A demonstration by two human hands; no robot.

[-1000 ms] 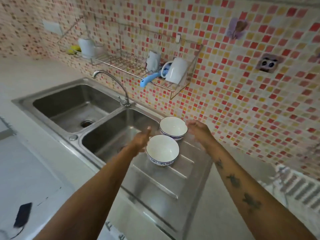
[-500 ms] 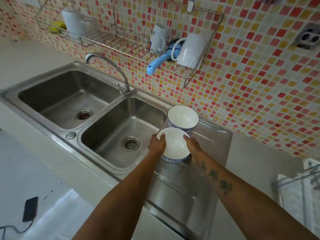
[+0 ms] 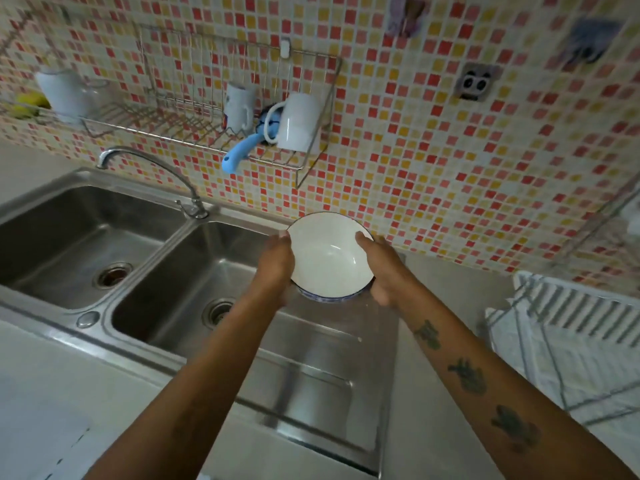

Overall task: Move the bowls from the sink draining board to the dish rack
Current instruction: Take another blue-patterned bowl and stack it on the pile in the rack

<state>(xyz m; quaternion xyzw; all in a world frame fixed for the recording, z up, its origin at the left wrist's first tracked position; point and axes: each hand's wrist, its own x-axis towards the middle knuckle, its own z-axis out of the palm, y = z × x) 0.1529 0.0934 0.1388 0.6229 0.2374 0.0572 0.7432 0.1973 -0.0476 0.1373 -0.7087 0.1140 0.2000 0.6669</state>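
A white bowl (image 3: 327,258) with a blue rim is gripped from both sides, above the far end of the steel draining board (image 3: 322,372). My left hand (image 3: 277,263) holds its left edge and my right hand (image 3: 382,270) its right edge. A blue-patterned edge (image 3: 325,298) shows under the bowl's near side; I cannot tell whether it belongs to this bowl or to the second one. No second bowl is plainly visible. A white dish rack (image 3: 575,327) with a wire frame stands on the counter at the right.
A wire wall rack (image 3: 194,123) holds two white mugs (image 3: 298,121), a blue brush (image 3: 239,155) and a white jug (image 3: 64,93). The double sink (image 3: 166,271) with its tap (image 3: 156,168) lies left of the draining board. The tiled wall is close behind the bowl.
Both hands closed on the near bowl and moved it up and back, over where the far bowl stood. The far bowl is no longer seen separately. The view shifted right, showing the white rack.
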